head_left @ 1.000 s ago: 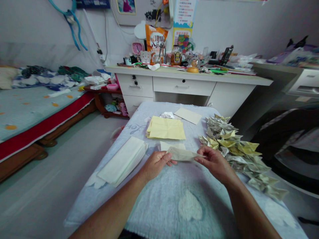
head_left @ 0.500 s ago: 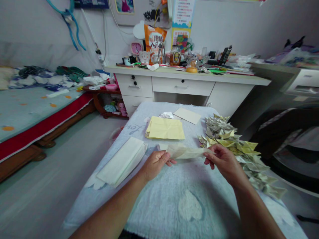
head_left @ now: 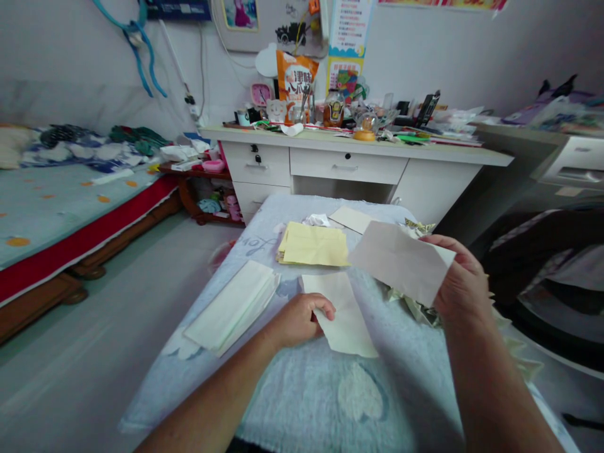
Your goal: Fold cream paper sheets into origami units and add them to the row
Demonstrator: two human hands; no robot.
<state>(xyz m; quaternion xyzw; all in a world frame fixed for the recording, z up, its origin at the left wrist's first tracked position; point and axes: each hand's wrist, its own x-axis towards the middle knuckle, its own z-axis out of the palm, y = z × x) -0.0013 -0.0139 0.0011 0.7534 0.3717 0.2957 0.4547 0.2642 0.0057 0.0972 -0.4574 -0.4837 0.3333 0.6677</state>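
My right hand (head_left: 462, 280) is closed on the right edge of a pale paper sheet (head_left: 403, 258), held up above the right side of the cloth-covered table. Between the thumb and fingers of my left hand (head_left: 302, 318) is the left edge of another pale paper sheet (head_left: 342, 314), low over the cloth. Left of that hand lies a stack of folded white paper (head_left: 233, 305). Beyond it is a pile of yellow paper (head_left: 315, 244). Folded pointed paper pieces (head_left: 418, 308) line the table's right side, partly hidden by my right hand and its sheet.
A cream card (head_left: 352, 218) and crumpled white paper (head_left: 317, 220) lie at the table's far end. Behind stands a white desk (head_left: 349, 165) crowded with jars and packets. A bed (head_left: 75, 207) is at left, a washing machine (head_left: 561, 189) at right.
The pale paper stretched between both hands has become two separate sheets. My right hand has lifted one up and to the right, while my left hand stays low with the other.
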